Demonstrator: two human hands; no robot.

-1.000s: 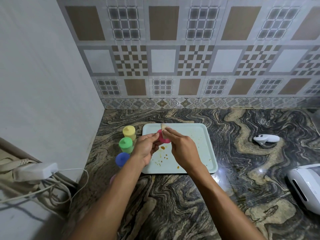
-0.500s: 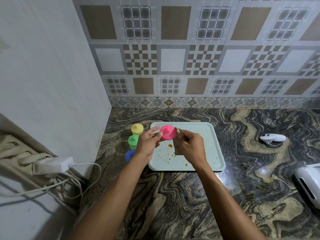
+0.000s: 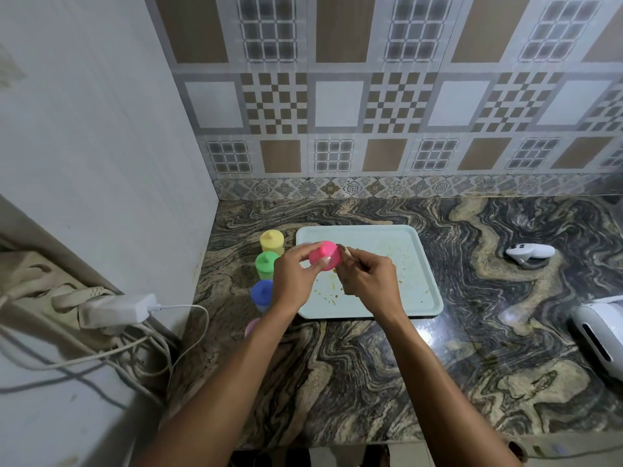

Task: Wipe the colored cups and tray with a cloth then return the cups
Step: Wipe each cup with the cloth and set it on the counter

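My left hand (image 3: 292,277) holds a pink cup (image 3: 324,259) tipped on its side above the left part of the pale green tray (image 3: 418,264). My right hand (image 3: 367,281) is closed around a small beige cloth (image 3: 345,251) whose tip shows against the cup's right side. The tray carries orange-brown stains. To its left, upside down on the counter, stand a yellow cup (image 3: 271,242), a green cup (image 3: 266,264) and a blue cup (image 3: 262,293). A pale pink cup (image 3: 251,327) is mostly hidden behind my left forearm.
A white wall stands close on the left. A power adapter (image 3: 118,309) with cables lies on a lower ledge there. A white controller (image 3: 529,253) and a white device (image 3: 598,333) sit on the marble counter at the right. The counter's front edge is near me.
The pink cup has been lifted and turned so its base faces the camera. My right hand has shifted to its right side with the cloth. The view has tilted down slightly.
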